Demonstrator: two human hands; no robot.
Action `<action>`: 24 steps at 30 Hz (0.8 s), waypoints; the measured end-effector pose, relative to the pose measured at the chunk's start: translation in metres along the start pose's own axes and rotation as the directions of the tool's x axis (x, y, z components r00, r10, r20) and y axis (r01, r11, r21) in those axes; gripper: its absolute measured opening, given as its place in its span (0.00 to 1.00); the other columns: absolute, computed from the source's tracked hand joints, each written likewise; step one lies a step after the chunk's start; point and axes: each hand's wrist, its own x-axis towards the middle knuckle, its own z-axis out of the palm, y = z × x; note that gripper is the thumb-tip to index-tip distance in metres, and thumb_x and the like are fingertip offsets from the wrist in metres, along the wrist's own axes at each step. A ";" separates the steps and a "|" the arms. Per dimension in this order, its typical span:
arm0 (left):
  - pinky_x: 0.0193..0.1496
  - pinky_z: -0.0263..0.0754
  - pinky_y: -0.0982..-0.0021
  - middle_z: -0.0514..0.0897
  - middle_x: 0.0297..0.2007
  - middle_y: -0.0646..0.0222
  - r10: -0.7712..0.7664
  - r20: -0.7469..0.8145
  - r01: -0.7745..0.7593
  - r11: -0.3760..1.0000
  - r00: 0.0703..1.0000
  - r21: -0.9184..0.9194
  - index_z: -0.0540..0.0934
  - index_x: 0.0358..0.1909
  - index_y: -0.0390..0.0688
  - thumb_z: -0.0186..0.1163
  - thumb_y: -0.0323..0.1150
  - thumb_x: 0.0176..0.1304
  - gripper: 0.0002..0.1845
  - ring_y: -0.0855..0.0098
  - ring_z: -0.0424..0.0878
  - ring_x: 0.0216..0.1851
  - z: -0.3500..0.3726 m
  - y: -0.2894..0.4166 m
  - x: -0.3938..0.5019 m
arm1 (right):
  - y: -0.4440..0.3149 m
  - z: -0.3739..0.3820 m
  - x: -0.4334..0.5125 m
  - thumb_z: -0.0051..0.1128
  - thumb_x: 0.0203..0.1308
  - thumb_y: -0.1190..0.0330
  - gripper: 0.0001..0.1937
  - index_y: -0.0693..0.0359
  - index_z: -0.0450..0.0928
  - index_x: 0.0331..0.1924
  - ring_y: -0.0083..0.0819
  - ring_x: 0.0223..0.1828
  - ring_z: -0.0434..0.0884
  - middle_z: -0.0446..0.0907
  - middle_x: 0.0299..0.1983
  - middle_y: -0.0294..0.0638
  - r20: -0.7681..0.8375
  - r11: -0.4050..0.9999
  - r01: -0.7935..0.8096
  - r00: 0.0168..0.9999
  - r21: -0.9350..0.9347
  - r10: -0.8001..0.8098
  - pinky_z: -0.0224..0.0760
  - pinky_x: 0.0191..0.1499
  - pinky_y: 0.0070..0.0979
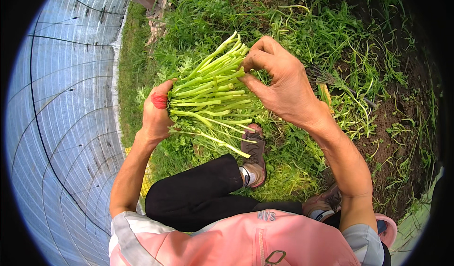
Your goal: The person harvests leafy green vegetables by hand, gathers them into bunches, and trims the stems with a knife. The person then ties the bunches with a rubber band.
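A thick bunch of cut leafy greens (212,96) with pale green stems lies across my left hand (156,113), which grips it at its leafy side. A red wrap sits around the thumb of that hand. The cut stem ends fan out to the right at uneven heights, a few lower ones hanging loose. At the upper right of the bunch, my right hand (280,81) pinches a stem end between thumb and forefinger. Most of the leaves are hidden behind the stems and my left hand.
Greens grow around my shoes (253,152). To the right, a dark tined tool (321,75) and a yellow strip (325,96) lie among cut plants on bare soil (376,149). Plastic greenhouse film (71,106) rises at left, near yellow mesh (147,181). Brown cloth (152,0) lies at the top.
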 end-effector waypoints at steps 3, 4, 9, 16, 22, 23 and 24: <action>0.48 0.77 0.58 0.85 0.44 0.55 0.139 0.007 -0.137 0.968 0.990 0.208 0.73 0.58 0.37 0.67 0.23 0.53 0.28 0.54 0.82 0.42 -0.004 -0.001 -0.002 | -0.005 -0.002 0.000 0.63 0.50 0.77 0.07 0.64 0.75 0.33 0.42 0.38 0.79 0.74 0.35 0.43 -0.013 0.995 0.046 0.999 -0.092 -0.048 0.74 0.41 0.36; 0.49 0.76 0.57 0.85 0.44 0.54 0.157 0.009 -0.155 0.960 0.988 0.234 0.73 0.58 0.37 0.68 0.23 0.52 0.29 0.53 0.82 0.42 -0.005 0.001 -0.002 | -0.008 -0.003 0.001 0.63 0.49 0.77 0.08 0.64 0.75 0.33 0.43 0.37 0.79 0.74 0.35 0.43 -0.020 0.990 0.066 0.997 -0.121 -0.069 0.73 0.41 0.36; 0.48 0.76 0.57 0.84 0.44 0.53 0.169 0.026 -0.171 0.965 0.985 0.199 0.72 0.59 0.37 0.68 0.22 0.50 0.31 0.51 0.81 0.42 -0.007 0.015 0.003 | -0.010 -0.016 0.007 0.63 0.51 0.76 0.08 0.63 0.75 0.34 0.39 0.38 0.80 0.74 0.36 0.42 -0.157 0.970 0.118 0.976 -0.213 -0.153 0.74 0.41 0.32; 0.46 0.76 0.57 0.83 0.43 0.53 0.359 0.004 -0.327 0.844 0.933 0.426 0.72 0.60 0.40 0.67 0.23 0.51 0.31 0.52 0.80 0.40 -0.028 0.001 -0.005 | 0.053 -0.150 0.014 0.47 0.74 0.69 0.09 0.67 0.74 0.40 0.33 0.40 0.79 0.77 0.37 0.42 -0.607 0.777 0.062 0.665 0.626 0.436 0.76 0.52 0.34; 0.45 0.76 0.58 0.83 0.42 0.55 0.256 -0.052 -0.228 0.923 0.965 0.310 0.72 0.59 0.38 0.67 0.24 0.53 0.29 0.54 0.80 0.39 -0.028 -0.022 -0.017 | 0.034 -0.075 0.000 0.55 0.71 0.61 0.13 0.66 0.79 0.43 0.24 0.38 0.79 0.79 0.39 0.37 -0.150 0.565 -0.225 0.828 0.794 0.540 0.76 0.46 0.26; 0.44 0.76 0.58 0.82 0.41 0.55 0.303 -0.036 -0.274 0.902 0.952 0.334 0.73 0.58 0.38 0.68 0.25 0.51 0.29 0.54 0.80 0.38 -0.029 -0.015 -0.014 | 0.023 -0.054 0.000 0.60 0.69 0.63 0.11 0.64 0.82 0.41 0.21 0.38 0.79 0.80 0.40 0.34 -0.080 0.687 -0.357 0.853 0.633 0.516 0.75 0.44 0.24; 0.44 0.76 0.58 0.82 0.40 0.55 0.347 -0.019 -0.317 0.877 0.938 0.361 0.73 0.57 0.37 0.70 0.26 0.50 0.30 0.54 0.80 0.38 -0.032 -0.008 -0.013 | 0.010 -0.038 0.001 0.63 0.65 0.66 0.08 0.64 0.83 0.39 0.23 0.37 0.80 0.80 0.39 0.35 -0.051 0.800 -0.339 0.908 0.495 0.417 0.75 0.43 0.25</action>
